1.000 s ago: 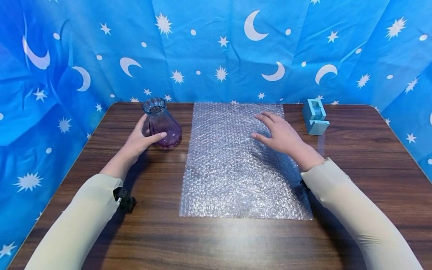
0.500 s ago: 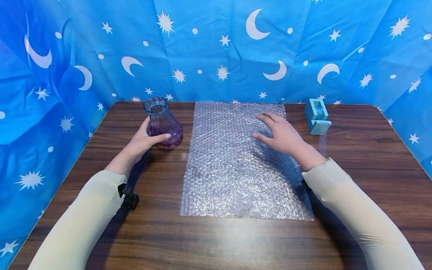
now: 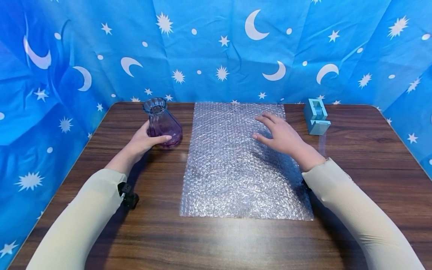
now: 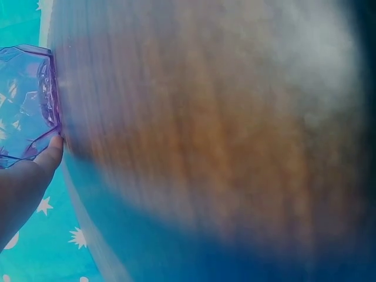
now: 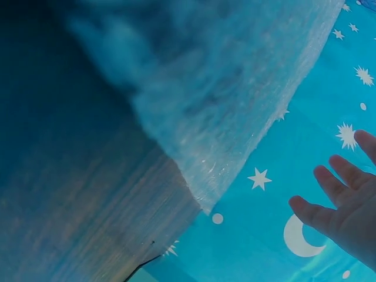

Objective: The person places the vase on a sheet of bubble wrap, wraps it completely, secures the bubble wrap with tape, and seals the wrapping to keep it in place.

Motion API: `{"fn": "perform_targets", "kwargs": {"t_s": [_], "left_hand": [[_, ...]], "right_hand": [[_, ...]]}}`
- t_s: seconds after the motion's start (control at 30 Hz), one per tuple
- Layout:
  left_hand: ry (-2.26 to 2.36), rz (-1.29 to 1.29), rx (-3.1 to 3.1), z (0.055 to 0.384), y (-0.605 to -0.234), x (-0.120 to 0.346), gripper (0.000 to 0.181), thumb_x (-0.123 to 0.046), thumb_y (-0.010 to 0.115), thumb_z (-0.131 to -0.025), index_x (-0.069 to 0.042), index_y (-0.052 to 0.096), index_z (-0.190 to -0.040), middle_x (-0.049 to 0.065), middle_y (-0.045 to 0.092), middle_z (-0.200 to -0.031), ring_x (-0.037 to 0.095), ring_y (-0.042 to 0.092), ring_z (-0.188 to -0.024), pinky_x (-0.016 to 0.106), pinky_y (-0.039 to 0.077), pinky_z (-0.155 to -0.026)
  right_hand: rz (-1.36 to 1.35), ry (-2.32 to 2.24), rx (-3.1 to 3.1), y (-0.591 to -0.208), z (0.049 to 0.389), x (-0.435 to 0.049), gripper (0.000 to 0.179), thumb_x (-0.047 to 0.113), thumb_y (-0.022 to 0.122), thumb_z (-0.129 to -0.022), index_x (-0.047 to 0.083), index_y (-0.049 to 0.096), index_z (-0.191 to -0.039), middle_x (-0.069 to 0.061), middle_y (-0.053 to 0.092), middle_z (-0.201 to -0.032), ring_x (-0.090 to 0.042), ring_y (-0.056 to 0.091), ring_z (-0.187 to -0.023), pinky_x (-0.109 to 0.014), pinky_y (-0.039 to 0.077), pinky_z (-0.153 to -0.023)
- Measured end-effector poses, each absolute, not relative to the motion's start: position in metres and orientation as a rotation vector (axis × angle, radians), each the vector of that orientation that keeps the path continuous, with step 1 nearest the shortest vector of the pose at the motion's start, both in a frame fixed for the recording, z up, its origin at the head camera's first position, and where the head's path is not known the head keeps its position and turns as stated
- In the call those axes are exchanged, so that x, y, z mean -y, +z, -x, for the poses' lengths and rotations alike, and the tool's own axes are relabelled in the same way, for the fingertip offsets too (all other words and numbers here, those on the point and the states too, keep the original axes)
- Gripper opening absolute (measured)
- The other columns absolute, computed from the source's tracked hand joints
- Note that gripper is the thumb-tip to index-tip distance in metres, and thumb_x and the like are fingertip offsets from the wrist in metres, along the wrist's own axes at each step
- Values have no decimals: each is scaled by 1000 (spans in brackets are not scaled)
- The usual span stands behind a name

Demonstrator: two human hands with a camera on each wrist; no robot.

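A glass vase (image 3: 164,125), blue at its ruffled rim and purple toward the base, stands at the left of the table. My left hand (image 3: 138,142) holds it low on the body, thumb across the front; the other fingers are mostly hidden behind the glass. In the left wrist view the thumb touches the purple vase (image 4: 32,106) near its base. A sheet of bubble wrap (image 3: 229,168) lies flat in the middle. Above its right half hovers my right hand (image 3: 281,135), fingers spread and holding nothing. Extended fingers (image 5: 338,182) also show in the right wrist view.
At the back right stands a light-blue tape dispenser (image 3: 316,117), with a clear strip of tape trailing toward the front. The brown wooden table (image 3: 152,240) ends at a blue curtain (image 3: 209,48) printed with moons and stars.
My left hand has shifted slightly to the right around the vase, its thumb now reaching a little farther across the glass. The right hand and the bubble wrap look unchanged.
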State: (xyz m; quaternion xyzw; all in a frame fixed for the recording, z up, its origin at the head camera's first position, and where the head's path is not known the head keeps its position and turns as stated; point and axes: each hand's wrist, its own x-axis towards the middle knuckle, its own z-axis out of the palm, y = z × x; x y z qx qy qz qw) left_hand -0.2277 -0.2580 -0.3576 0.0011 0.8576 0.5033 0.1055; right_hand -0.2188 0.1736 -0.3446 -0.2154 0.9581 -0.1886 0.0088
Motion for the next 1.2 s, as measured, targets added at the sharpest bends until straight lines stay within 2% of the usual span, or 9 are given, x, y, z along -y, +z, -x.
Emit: {"fn": "perform_targets", "kwargs": {"t_s": [0.27,0.5,0.7,1.2], "left_hand": [[1419,32,-2581,226,-357,261,96,-39,76,-85,-14,19,-158,22,37,-155,39,38,-141,57,30,-119],[1402,46,-2606,226,-357,262,100,-39,78,-83,-8,18,-157,24,36,-155,41,38,-141,57,32,-118],[1403,75,-2612,224,-358,264,101,-40,78,-83,-10,16,-158,23,34,-157,41,37,-142,58,31,-118],[1502,-8,-2662,218,-334,265,90,-33,74,-88,-6,19,-153,22,38,-151,38,43,-135,57,38,-114]], "right_hand": [[670,-577,-2985,-349,219,-175,69,43,59,-97,12,34,-154,-22,29,-160,-44,27,-147,-63,27,-117],[641,-581,-2971,-350,217,-178,71,43,58,-97,12,32,-155,-21,27,-161,-44,26,-148,-64,26,-118],[642,-580,-2957,-348,216,-180,71,44,57,-98,12,30,-155,-21,26,-161,-45,26,-148,-64,26,-117],[587,-617,-2982,-328,214,-195,69,42,57,-98,12,31,-154,-22,25,-161,-44,23,-149,-64,27,-117]]}}
